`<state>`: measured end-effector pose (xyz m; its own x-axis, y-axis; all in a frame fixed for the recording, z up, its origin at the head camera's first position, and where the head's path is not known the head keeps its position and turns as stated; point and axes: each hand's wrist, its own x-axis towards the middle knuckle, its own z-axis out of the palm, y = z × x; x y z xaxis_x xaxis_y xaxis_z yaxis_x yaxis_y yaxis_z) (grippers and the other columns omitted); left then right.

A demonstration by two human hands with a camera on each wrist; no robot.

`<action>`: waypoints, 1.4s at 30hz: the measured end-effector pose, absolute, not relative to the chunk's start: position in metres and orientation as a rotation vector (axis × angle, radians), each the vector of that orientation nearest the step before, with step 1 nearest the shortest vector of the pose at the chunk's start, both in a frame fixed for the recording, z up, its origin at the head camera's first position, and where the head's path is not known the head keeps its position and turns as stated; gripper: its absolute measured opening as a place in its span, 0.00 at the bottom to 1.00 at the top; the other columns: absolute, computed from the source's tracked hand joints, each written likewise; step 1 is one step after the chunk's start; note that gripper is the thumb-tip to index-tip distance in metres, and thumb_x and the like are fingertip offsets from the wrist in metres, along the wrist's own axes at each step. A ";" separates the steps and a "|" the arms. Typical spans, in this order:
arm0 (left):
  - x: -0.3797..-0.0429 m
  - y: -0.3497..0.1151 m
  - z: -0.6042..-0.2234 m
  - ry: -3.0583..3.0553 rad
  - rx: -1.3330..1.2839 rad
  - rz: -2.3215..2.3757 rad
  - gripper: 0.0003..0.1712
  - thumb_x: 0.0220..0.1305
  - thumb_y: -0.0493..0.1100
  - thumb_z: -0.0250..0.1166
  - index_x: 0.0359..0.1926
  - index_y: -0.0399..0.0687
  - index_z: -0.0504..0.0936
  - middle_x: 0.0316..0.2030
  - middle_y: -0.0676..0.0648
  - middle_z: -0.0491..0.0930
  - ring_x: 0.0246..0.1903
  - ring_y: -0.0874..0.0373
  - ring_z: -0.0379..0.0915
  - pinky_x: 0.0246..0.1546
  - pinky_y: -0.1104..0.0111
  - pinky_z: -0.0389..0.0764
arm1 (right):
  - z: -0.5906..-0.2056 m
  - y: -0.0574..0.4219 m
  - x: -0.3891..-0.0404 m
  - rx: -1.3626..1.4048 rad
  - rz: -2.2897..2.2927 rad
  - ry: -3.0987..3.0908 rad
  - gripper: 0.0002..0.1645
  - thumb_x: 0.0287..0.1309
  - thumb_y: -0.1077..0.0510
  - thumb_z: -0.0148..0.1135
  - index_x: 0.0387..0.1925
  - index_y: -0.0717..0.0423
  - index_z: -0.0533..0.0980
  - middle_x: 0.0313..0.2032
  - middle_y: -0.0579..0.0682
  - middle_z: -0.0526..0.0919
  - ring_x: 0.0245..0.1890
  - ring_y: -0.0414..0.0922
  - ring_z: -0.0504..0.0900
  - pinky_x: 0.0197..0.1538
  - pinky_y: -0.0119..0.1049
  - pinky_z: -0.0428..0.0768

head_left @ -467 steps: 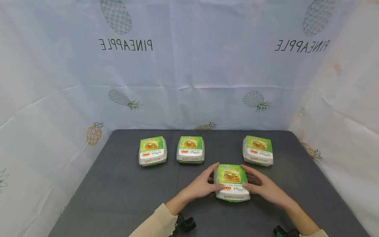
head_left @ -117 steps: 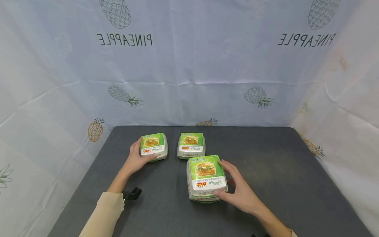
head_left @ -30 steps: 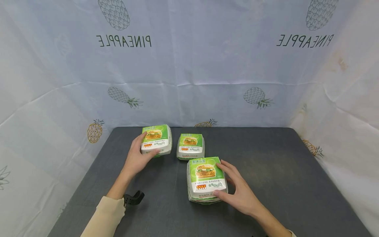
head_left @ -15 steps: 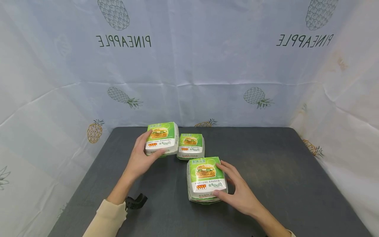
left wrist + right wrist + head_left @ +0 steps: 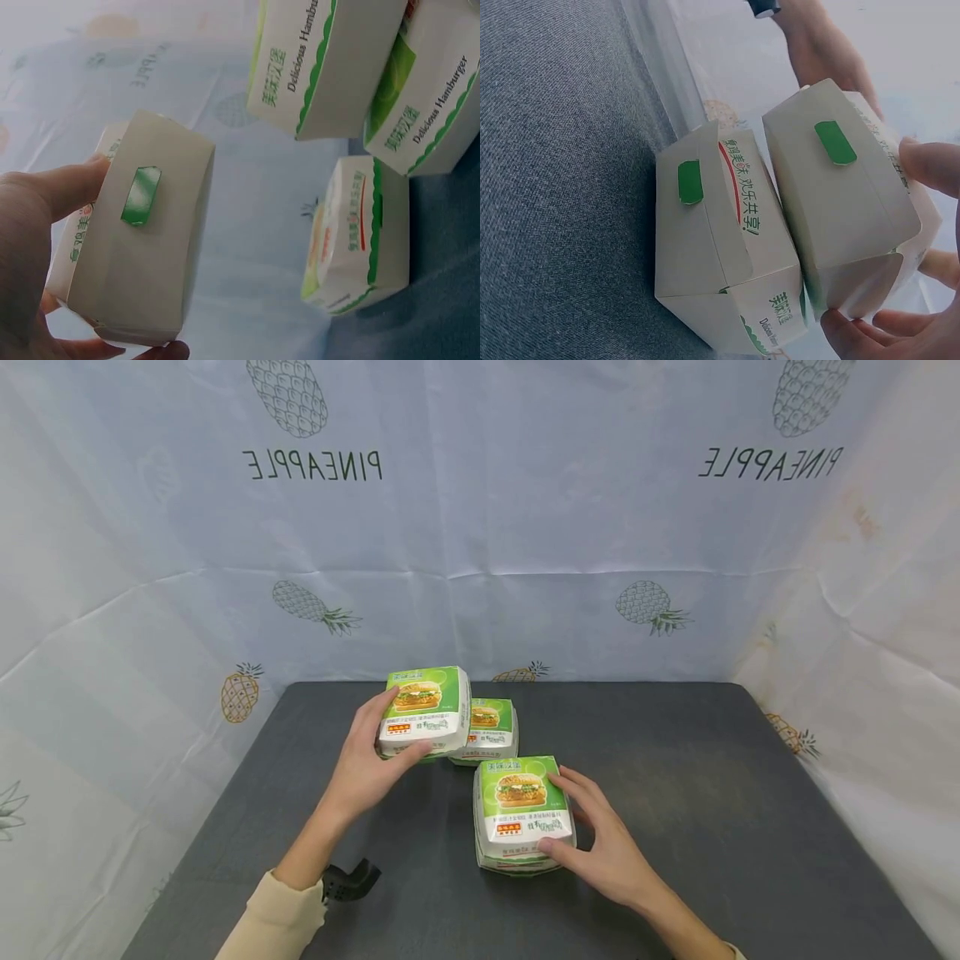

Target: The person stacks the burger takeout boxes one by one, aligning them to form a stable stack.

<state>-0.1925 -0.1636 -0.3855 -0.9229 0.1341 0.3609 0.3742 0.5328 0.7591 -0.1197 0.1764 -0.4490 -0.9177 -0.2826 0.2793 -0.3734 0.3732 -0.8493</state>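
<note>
My left hand [image 5: 367,768] grips a green-and-white hamburger box [image 5: 426,710] by its left side and front, thumb in front. It is raised off the table, its underside and green tab showing in the left wrist view. My right hand [image 5: 607,843] holds the upper of two stacked hamburger boxes [image 5: 522,802] at the right side, thumb at the front corner. In the right wrist view the lower box [image 5: 727,247] rests on the table under this upper box [image 5: 847,202]. Behind the stack sits another hamburger box [image 5: 493,731], partly hidden by the raised one.
The dark table [image 5: 712,827] runs back to a pale cloth [image 5: 525,527] printed with pineapples, which also hangs along both sides. A black strap device [image 5: 351,881] is on the left wrist.
Earlier, the boxes stood apart with both hands on the front one; two are now stacked there. Over the last second my left hand has carried its box up and right; the right hand stays put.
</note>
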 end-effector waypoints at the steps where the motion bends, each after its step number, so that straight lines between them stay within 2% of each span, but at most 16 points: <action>1: -0.192 -0.162 -0.385 -2.513 -0.434 -1.340 0.52 0.62 0.52 0.74 0.80 0.54 0.55 0.76 0.42 0.53 0.55 0.50 0.69 0.49 0.56 0.76 | -0.449 0.176 -0.120 0.601 1.600 -2.529 0.45 0.59 0.51 0.76 0.74 0.38 0.65 0.76 0.54 0.57 0.72 0.49 0.61 0.61 0.59 0.74; 9: -0.182 -0.152 -0.381 -2.503 -0.495 -1.393 0.52 0.62 0.51 0.75 0.80 0.58 0.56 0.75 0.45 0.53 0.56 0.51 0.68 0.49 0.57 0.76 | -0.447 0.173 -0.119 0.569 1.597 -2.522 0.45 0.57 0.51 0.77 0.73 0.41 0.66 0.75 0.51 0.58 0.72 0.49 0.61 0.62 0.53 0.75; 14: -0.176 -0.145 -0.378 -2.509 -0.519 -1.408 0.51 0.61 0.53 0.75 0.79 0.63 0.57 0.76 0.47 0.53 0.59 0.51 0.65 0.51 0.53 0.74 | -0.447 0.171 -0.119 0.539 1.592 -2.517 0.45 0.57 0.50 0.77 0.73 0.41 0.66 0.74 0.48 0.59 0.71 0.48 0.62 0.62 0.51 0.75; 24: -0.163 -0.131 -0.378 -2.522 -0.562 -1.424 0.51 0.59 0.55 0.76 0.78 0.61 0.59 0.75 0.50 0.55 0.64 0.51 0.62 0.56 0.49 0.71 | -0.450 0.169 -0.118 0.523 1.553 -2.493 0.45 0.55 0.51 0.78 0.72 0.41 0.68 0.74 0.48 0.60 0.71 0.47 0.62 0.62 0.56 0.75; 30: -0.157 -0.122 -0.379 -2.502 -0.614 -1.443 0.50 0.59 0.54 0.76 0.78 0.61 0.61 0.75 0.50 0.56 0.65 0.50 0.62 0.55 0.49 0.72 | -0.450 0.169 -0.117 0.520 1.551 -2.490 0.45 0.55 0.51 0.78 0.72 0.42 0.68 0.74 0.49 0.60 0.71 0.49 0.63 0.61 0.56 0.75; 36: -0.153 -0.116 -0.382 -2.505 -0.655 -1.435 0.50 0.59 0.55 0.76 0.77 0.62 0.61 0.75 0.50 0.56 0.66 0.49 0.61 0.54 0.49 0.73 | -0.450 0.169 -0.117 0.516 1.563 -2.478 0.44 0.56 0.51 0.78 0.72 0.44 0.67 0.74 0.52 0.60 0.72 0.52 0.61 0.61 0.60 0.74; 42: -0.150 -0.111 -0.384 -2.528 -0.672 -1.419 0.50 0.58 0.57 0.76 0.77 0.63 0.61 0.74 0.51 0.57 0.66 0.50 0.62 0.56 0.48 0.72 | -0.450 0.169 -0.117 0.524 1.558 -2.470 0.45 0.56 0.52 0.78 0.72 0.44 0.67 0.74 0.54 0.60 0.72 0.52 0.61 0.61 0.61 0.74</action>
